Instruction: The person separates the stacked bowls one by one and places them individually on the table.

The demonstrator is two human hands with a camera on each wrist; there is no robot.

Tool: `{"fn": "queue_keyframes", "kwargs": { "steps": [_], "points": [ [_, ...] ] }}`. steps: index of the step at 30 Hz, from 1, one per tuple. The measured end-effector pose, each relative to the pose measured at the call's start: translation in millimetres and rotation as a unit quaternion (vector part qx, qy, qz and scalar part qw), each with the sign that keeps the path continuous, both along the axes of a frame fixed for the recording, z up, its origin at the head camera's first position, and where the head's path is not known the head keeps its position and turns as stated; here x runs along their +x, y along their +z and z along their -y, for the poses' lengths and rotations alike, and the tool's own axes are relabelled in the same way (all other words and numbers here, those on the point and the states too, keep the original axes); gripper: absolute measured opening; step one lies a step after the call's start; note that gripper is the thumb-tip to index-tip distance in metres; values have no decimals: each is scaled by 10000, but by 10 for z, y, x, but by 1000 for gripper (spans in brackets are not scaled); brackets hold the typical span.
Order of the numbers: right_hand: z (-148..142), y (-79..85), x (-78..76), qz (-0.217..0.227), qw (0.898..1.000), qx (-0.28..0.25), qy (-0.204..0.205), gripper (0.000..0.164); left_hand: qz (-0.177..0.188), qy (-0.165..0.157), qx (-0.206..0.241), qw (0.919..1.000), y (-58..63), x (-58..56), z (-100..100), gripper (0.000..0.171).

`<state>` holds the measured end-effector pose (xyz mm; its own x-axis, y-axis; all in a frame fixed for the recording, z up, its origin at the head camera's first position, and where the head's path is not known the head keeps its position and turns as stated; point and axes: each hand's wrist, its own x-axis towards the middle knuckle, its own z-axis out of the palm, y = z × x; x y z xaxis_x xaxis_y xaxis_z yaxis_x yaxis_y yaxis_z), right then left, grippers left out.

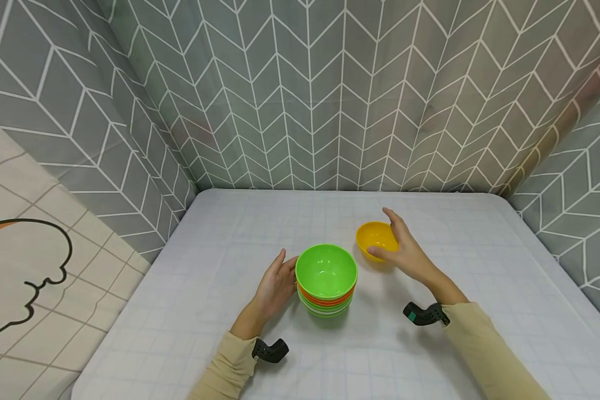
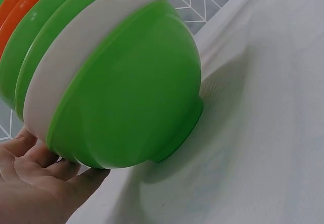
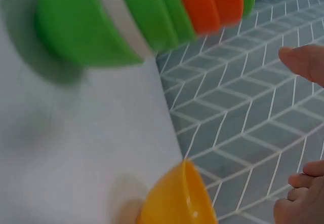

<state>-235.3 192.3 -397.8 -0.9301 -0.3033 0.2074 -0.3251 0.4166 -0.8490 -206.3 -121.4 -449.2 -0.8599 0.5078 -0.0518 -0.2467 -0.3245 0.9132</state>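
A stack of nested bowls (image 1: 326,272) stands on the table, with a bright green bowl on top. Below its rim come orange, green and white layers, and a green bowl (image 2: 131,87) forms the base in the left wrist view. My left hand (image 1: 274,286) rests its fingers along the stack's left side, not curled round it. To the right and behind the stack sits a single yellow bowl (image 1: 367,238), upright, its inside showing. My right hand (image 1: 411,254) hovers over its right side, thumb and fingers spread wide and holding nothing.
A white cloth with a faint grid covers the table (image 1: 220,233). Behind it hangs a grey curtain (image 1: 325,111) with white chevron lines. Tiled-pattern fabric (image 1: 95,278) lies off to the left. Black bands (image 1: 424,314) sit on both wrists.
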Motion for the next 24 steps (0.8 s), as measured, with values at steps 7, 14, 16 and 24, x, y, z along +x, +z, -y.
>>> {"fn": "queue_keyframes", "kwargs": {
  "steps": [7, 14, 16, 24],
  "points": [
    [236, 169, 229, 24, 9936, -155, 1118, 88, 33, 42, 18, 10000, 4, 6, -6, 75],
    [411, 212, 399, 37, 9830, 221, 1820, 106, 38, 40, 20, 10000, 9, -2, -6, 75],
    [448, 198, 417, -44, 9805, 354, 1930, 108, 20, 23, 43, 10000, 10, -4, -2, 76],
    [543, 129, 432, -180, 9810, 574, 1845, 113, 69, 28, 89, 9999, 7, -2, -3, 74]
  ]
}}
